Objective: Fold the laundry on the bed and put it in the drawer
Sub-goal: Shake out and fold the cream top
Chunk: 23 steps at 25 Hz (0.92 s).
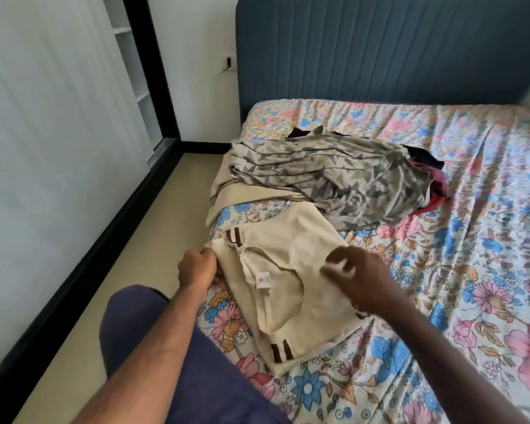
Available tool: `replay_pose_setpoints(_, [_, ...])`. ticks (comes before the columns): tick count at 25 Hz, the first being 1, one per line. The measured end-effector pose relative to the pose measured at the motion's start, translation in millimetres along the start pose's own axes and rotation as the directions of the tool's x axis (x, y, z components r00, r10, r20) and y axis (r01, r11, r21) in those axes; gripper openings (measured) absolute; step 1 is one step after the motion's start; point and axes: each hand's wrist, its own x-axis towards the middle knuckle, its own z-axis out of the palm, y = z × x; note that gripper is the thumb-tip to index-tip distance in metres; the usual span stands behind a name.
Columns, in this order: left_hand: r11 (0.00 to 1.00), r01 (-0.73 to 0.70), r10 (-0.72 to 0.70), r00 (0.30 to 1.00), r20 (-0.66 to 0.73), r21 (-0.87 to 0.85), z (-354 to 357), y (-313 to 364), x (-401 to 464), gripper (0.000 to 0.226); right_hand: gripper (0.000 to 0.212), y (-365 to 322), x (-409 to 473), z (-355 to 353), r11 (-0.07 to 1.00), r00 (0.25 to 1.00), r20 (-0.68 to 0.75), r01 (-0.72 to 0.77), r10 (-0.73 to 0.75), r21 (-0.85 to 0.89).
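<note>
**Legible text: none**

One printed item observed: a small white care tag (264,281) sewn inside the neckline of the cream garment (291,289) lying on the bed. The tag carries a small round mark and a few short dark lines, too small and blurred to read as letters or numbers. Dark brown bars at two edges of the same garment are partly folded under; cannot tell whether they are letters or plain stripes. The patterned grey cloth (334,175) and the floral sheet (459,246) show pattern only.
</note>
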Motion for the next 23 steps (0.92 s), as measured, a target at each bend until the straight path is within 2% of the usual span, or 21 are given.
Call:
replay_pose_setpoints(1, [0.999,-0.005,0.003,1.000,0.028,0.046,2.3,1.2,-10.9,0.065,0.030,12.5,20.0,-1.2,0.990,0.987,-0.110,-0.124,0.116,-0.064])
replay_pose_setpoints(2, [0.993,-0.046,0.042,0.999,0.034,0.110,5.1,3.8,-25.0,0.072,0.033,23.2,36.7,0.2,0.967,0.967,-0.148,-0.227,0.210,-0.112])
replay_pose_setpoints(4, [0.961,-0.184,0.198,0.979,-0.047,0.207,10.7,9.4,-52.4,0.076,0.041,39.0,58.5,8.2,0.932,0.937,-0.066,-0.348,0.343,-0.101])
replay_pose_setpoints(6, [0.904,-0.328,0.378,0.913,-0.154,0.273,14.3,15.6,-69.8,0.080,0.046,44.4,68.0,16.6,0.901,0.900,0.042,-0.434,0.433,0.012])
replay_pose_setpoints(8, [0.884,-0.369,0.415,0.902,-0.119,0.287,17.6,20.3,-71.2,0.068,0.049,45.2,69.3,20.8,0.887,0.889,0.092,-0.456,0.449,0.073])
replay_pose_setpoints(10, [0.904,-0.371,0.391,0.919,-0.058,0.213,18.6,22.3,-65.8,0.047,0.041,46.2,67.1,22.9,0.897,0.897,0.101,-0.437,0.430,0.063])
replay_pose_setpoints(12, [0.929,-0.366,0.369,0.927,-0.063,0.060,15.0,20.6,-60.5,0.020,0.035,46.9,63.7,23.1,0.908,0.910,0.075,-0.412,0.407,0.069])
replay_pose_setpoints(14, [0.953,-0.294,0.289,0.955,-0.071,-0.074,6.1,12.5,-54.2,0.010,0.033,48.7,64.1,21.9,0.911,0.911,0.106,-0.407,0.398,0.074])
replay_pose_setpoints(17, [0.985,-0.135,0.132,0.990,-0.041,-0.107,-3.8,-4.8,-43.9,0.015,0.036,45.8,72.2,15.1,0.907,0.905,0.173,-0.409,0.390,0.097])
replay_pose_setpoints(20, [0.987,0.059,-0.050,0.997,0.061,-0.149,-6.3,-5.5,-45.4,0.043,0.045,38.8,84.4,1.8,0.902,0.919,0.126,-0.393,0.375,0.181])
replay_pose_setpoints(23, [0.966,0.166,-0.113,0.960,0.256,-0.197,-5.6,1.0,-58.4,0.049,0.058,28.2,86.4,-7.5,0.871,0.854,0.320,-0.471,0.410,0.139])
